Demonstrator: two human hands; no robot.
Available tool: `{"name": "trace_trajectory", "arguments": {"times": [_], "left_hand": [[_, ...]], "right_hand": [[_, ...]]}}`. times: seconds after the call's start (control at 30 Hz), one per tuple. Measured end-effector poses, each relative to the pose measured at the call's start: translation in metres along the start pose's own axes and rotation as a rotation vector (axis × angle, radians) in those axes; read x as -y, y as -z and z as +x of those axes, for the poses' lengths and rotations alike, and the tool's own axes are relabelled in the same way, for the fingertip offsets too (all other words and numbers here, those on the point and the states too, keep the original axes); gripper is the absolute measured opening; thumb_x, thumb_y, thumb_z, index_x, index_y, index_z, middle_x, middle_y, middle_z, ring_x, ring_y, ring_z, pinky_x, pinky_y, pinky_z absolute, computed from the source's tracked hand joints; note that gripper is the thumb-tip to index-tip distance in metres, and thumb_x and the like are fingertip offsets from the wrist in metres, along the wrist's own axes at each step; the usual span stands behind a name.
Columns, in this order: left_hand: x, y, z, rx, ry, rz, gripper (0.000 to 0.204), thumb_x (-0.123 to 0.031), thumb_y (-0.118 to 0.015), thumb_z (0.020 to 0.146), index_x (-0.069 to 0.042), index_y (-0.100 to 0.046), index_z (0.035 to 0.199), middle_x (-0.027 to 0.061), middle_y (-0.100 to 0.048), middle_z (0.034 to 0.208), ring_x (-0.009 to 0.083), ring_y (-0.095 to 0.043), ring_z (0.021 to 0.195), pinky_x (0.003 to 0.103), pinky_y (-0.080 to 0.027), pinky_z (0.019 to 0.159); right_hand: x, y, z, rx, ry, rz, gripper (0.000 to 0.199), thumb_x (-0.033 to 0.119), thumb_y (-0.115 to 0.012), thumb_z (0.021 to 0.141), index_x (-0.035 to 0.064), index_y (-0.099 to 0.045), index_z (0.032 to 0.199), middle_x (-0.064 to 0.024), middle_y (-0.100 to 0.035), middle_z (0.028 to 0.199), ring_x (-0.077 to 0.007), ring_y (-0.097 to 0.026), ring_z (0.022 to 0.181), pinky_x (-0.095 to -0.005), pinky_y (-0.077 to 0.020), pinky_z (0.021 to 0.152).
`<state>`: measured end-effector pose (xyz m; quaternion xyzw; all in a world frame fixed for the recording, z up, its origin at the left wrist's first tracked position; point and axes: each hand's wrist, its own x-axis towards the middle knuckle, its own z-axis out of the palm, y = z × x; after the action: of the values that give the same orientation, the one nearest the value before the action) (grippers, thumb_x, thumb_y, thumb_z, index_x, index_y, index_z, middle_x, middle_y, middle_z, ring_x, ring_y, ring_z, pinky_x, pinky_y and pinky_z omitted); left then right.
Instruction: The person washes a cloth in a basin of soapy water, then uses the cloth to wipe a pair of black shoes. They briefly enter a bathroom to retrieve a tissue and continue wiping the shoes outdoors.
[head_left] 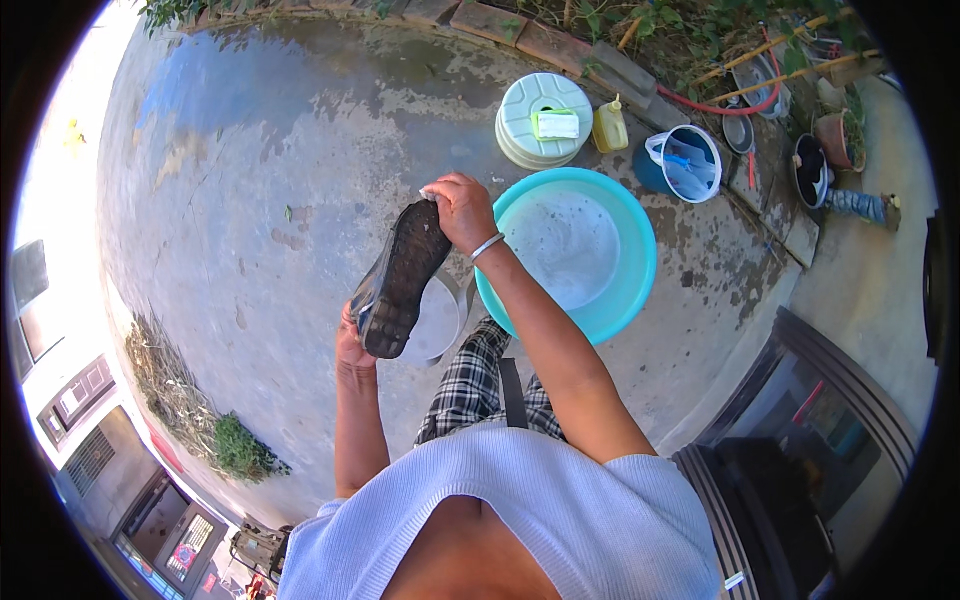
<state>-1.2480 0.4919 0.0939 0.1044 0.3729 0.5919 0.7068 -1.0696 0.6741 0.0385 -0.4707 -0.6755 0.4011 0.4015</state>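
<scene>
Here | step: scrubbing the shoe (400, 280) sole, I think; best to hold the heel firm and keep it near the basin (640, 250) | left hand (350, 350): closed around the heel, sole turned up | right hand (462, 210): closed on a small white thing at the toe, cannot tell what | shoe: lifted above the lap, left of the basin.
</scene>
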Motion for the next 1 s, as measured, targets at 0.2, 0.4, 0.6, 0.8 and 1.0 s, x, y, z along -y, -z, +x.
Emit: {"name": "trace_trajectory", "arguments": {"times": [0.2, 0.4, 0.6, 0.8, 1.0], "left_hand": [[0.017, -0.004, 0.015, -0.1, -0.016, -0.05, 0.071, -0.033, -0.077, 0.069, 0.003, -0.047, 0.122, 0.0146, -0.057, 0.116, 0.0254, -0.058, 0.104, 0.039, -0.047, 0.091], [0.021, -0.011, 0.017, -0.099, -0.012, -0.057, 0.07, -0.036, -0.076, 0.07, 0.002, -0.047, 0.121, 0.0154, -0.056, 0.116, 0.0248, -0.059, 0.102, 0.038, -0.048, 0.09], [0.025, -0.032, 0.012, -0.012, 0.067, 0.045, 0.065, -0.031, -0.081, 0.063, 0.004, -0.056, 0.111, 0.0159, -0.061, 0.109, 0.0242, -0.061, 0.098, 0.037, -0.049, 0.087], [0.054, -0.066, 0.008, 0.085, 0.141, 0.009, 0.062, -0.032, -0.082, 0.063, 0.003, -0.058, 0.109, 0.0146, -0.062, 0.106, 0.0232, -0.061, 0.096, 0.036, -0.048, 0.086], [0.101, -0.103, 0.021, 0.093, 0.168, -0.068, 0.053, -0.031, -0.08, 0.065, -0.001, -0.059, 0.103, 0.0151, -0.063, 0.104, 0.0255, -0.062, 0.094, 0.039, -0.049, 0.086]], "right_hand": [[0.07, 0.012, -0.039, -0.04, 0.143, 0.022, 0.024, -0.008, -0.058, 0.068, 0.0041, -0.062, 0.088, -0.0094, -0.06, 0.093, -0.0297, -0.055, 0.087, -0.0366, -0.0461, 0.076], [0.081, 0.031, -0.061, -0.042, 0.197, 0.111, 0.024, -0.009, -0.058, 0.067, 0.0026, -0.061, 0.089, -0.0093, -0.057, 0.092, -0.0288, -0.054, 0.089, -0.0369, -0.0465, 0.077], [0.038, 0.068, -0.046, -0.137, 0.108, -0.051, 0.022, -0.008, -0.057, 0.068, 0.0028, -0.061, 0.087, -0.0102, -0.058, 0.091, -0.0298, -0.055, 0.086, -0.037, -0.046, 0.075], [-0.02, 0.133, -0.066, -0.244, -0.172, 0.079, 0.02, -0.006, -0.054, 0.073, 0.0021, -0.066, 0.088, -0.0123, -0.063, 0.085, -0.0283, -0.061, 0.076, -0.0348, -0.0499, 0.066], [-0.057, 0.242, -0.096, -0.392, -0.632, 0.838, 0.017, 0.0, -0.055, 0.084, -0.0038, -0.062, 0.099, -0.0069, -0.064, 0.085, -0.0112, -0.059, 0.068, -0.0236, -0.0493, 0.061]]}}
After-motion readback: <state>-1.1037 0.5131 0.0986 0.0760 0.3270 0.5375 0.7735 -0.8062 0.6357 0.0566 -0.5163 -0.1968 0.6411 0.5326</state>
